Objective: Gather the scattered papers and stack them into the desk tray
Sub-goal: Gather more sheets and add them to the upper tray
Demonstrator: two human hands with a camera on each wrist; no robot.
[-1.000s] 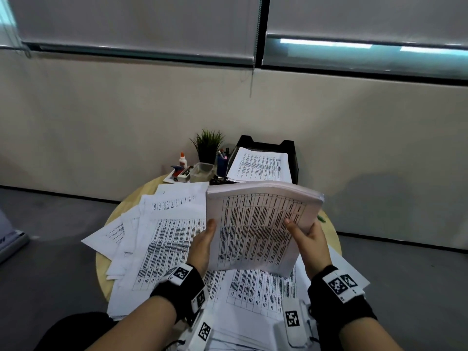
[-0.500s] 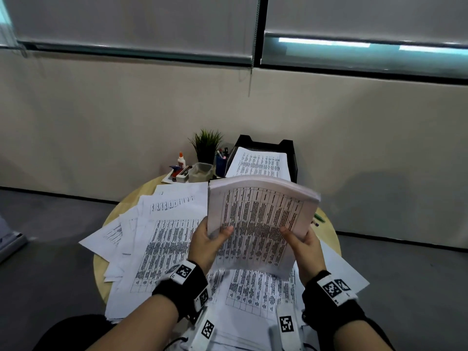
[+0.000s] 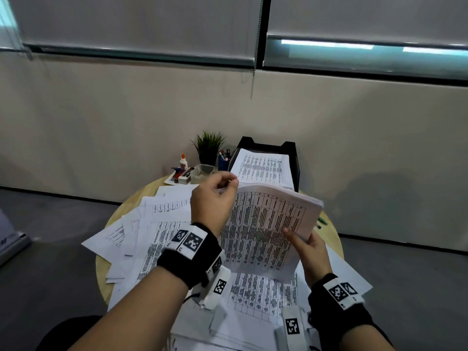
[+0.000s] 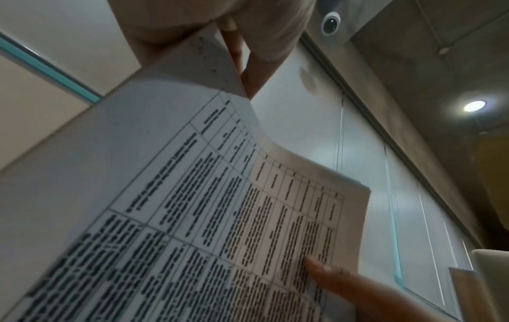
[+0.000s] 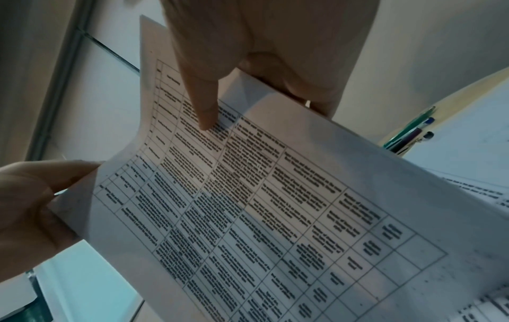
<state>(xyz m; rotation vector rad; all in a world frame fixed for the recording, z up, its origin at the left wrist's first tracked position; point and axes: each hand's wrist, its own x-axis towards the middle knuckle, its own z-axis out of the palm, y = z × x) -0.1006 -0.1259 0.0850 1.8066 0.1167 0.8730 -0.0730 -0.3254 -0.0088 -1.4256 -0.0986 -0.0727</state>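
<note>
Both hands [image 3: 214, 201] [image 3: 310, 252] grip curled paper stack [image 3: 263, 231] — printed tables.

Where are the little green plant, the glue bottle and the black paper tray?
Green plant [image 3: 208, 144], head view, on its leaves.
Glue bottle [image 3: 183, 162], head view, on its white body.
Black paper tray [image 3: 288, 148], head view, on its back right corner post.

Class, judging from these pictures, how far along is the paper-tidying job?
Done: some printed sheets already lie in the black desk tray. In hand: a bundle of papers, held off the table by the left hand at its top corner and the right hand at its side. Left: many loose sheets across the round table.
</note>
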